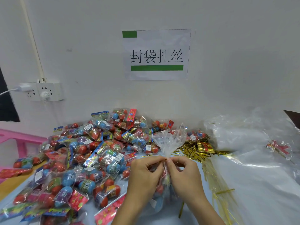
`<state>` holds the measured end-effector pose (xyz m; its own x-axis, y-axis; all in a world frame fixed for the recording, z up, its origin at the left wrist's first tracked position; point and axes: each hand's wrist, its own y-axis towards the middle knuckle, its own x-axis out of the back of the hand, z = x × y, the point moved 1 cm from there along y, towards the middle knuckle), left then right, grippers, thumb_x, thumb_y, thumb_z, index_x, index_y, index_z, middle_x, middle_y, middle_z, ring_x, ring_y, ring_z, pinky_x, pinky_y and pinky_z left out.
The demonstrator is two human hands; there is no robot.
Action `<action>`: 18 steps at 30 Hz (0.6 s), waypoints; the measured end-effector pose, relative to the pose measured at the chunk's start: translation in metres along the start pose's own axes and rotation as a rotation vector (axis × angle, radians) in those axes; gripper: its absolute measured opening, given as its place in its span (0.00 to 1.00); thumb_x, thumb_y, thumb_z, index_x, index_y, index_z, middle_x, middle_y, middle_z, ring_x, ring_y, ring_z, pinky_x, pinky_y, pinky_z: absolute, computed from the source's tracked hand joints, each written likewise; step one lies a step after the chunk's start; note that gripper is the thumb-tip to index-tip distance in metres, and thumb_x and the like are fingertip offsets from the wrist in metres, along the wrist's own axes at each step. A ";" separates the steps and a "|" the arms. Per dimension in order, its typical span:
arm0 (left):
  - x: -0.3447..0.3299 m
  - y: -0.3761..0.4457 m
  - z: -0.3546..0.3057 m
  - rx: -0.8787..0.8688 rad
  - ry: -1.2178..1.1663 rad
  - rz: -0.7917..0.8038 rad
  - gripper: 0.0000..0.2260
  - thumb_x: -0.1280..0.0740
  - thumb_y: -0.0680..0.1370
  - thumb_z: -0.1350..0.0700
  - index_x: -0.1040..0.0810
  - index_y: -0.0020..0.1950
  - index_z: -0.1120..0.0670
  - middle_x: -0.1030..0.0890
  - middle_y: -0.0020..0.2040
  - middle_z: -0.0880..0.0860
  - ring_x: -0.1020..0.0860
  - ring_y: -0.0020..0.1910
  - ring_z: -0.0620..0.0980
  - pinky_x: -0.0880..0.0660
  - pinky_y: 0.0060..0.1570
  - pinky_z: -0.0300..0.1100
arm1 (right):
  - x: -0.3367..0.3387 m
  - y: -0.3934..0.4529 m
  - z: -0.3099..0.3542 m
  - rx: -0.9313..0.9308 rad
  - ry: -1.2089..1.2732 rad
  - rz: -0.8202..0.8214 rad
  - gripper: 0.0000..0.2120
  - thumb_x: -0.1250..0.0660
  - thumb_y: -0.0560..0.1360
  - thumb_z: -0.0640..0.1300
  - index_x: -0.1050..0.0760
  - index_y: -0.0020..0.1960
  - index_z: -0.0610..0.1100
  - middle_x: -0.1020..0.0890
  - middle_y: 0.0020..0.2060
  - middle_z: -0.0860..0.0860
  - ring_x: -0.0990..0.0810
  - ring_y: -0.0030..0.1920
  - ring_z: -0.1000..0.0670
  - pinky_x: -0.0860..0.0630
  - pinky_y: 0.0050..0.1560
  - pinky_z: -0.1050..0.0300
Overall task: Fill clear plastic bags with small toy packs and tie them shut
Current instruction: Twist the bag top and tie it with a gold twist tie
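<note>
A clear plastic bag [170, 140] stands in front of me, its gathered top fanning upward and its lower part holding red and blue toy packs between my hands. My left hand [144, 174] and my right hand [185, 172] both pinch the bag's neck from either side, where a thin gold twist tie [163, 161] shows at my fingertips. A big heap of small toy packs [90, 153] with red and blue eggs covers the table to the left and behind.
Loose gold twist ties [194, 149] lie behind my right hand, and more gold ties [217, 184] run along the right. Empty clear bags [243, 135] are piled at the right. A pink plastic stool [21, 140] stands at the left; a wall socket [43, 91] and a paper sign [156, 54] are on the wall.
</note>
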<state>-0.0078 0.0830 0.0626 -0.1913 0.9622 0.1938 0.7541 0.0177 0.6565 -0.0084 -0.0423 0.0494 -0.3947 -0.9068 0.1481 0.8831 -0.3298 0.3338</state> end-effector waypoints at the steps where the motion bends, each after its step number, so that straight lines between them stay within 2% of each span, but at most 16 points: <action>1: 0.001 0.000 0.000 -0.028 0.018 0.009 0.18 0.30 0.72 0.61 0.18 0.50 0.35 0.16 0.40 0.35 0.16 0.40 0.38 0.21 0.42 0.34 | 0.000 0.000 0.000 -0.001 0.000 0.001 0.08 0.27 0.75 0.40 0.18 0.38 0.48 0.16 0.38 0.53 0.18 0.42 0.59 0.21 0.49 0.59; 4: 0.005 0.001 0.000 -0.120 0.043 0.041 0.17 0.31 0.74 0.62 0.18 0.54 0.41 0.15 0.42 0.36 0.16 0.40 0.39 0.20 0.40 0.38 | 0.000 -0.001 0.001 0.005 -0.001 0.002 0.10 0.27 0.75 0.40 0.19 0.37 0.49 0.16 0.36 0.55 0.19 0.41 0.60 0.24 0.46 0.64; 7: 0.005 0.000 0.002 -0.130 0.065 0.070 0.10 0.32 0.75 0.63 0.16 0.51 0.49 0.16 0.40 0.42 0.17 0.38 0.43 0.20 0.39 0.41 | 0.000 -0.001 0.002 0.015 0.007 0.003 0.10 0.27 0.75 0.42 0.19 0.36 0.49 0.16 0.37 0.59 0.19 0.41 0.60 0.25 0.43 0.66; 10: 0.001 -0.001 0.002 -0.051 0.058 0.060 0.07 0.32 0.75 0.60 0.17 0.43 0.50 0.17 0.39 0.43 0.18 0.38 0.43 0.21 0.39 0.35 | 0.000 -0.001 0.002 0.019 0.018 -0.010 0.09 0.27 0.75 0.41 0.18 0.37 0.48 0.16 0.36 0.54 0.18 0.41 0.58 0.24 0.44 0.63; 13: -0.003 -0.002 -0.001 0.066 -0.005 0.053 0.06 0.31 0.77 0.57 0.18 0.41 0.50 0.17 0.37 0.45 0.18 0.38 0.43 0.23 0.39 0.33 | 0.000 -0.002 0.001 0.024 0.034 -0.016 0.09 0.27 0.75 0.39 0.18 0.37 0.48 0.15 0.36 0.53 0.18 0.40 0.57 0.21 0.46 0.58; 18: -0.002 0.000 0.002 0.222 -0.101 -0.006 0.11 0.27 0.75 0.64 0.17 0.37 0.50 0.16 0.35 0.47 0.18 0.37 0.43 0.25 0.39 0.31 | -0.001 -0.002 0.001 0.049 0.026 -0.013 0.08 0.25 0.74 0.38 0.17 0.38 0.47 0.16 0.37 0.52 0.17 0.42 0.55 0.20 0.48 0.53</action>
<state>-0.0060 0.0816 0.0610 -0.1410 0.9839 0.1095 0.8751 0.0721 0.4786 -0.0101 -0.0400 0.0494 -0.3988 -0.9093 0.1191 0.8640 -0.3290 0.3810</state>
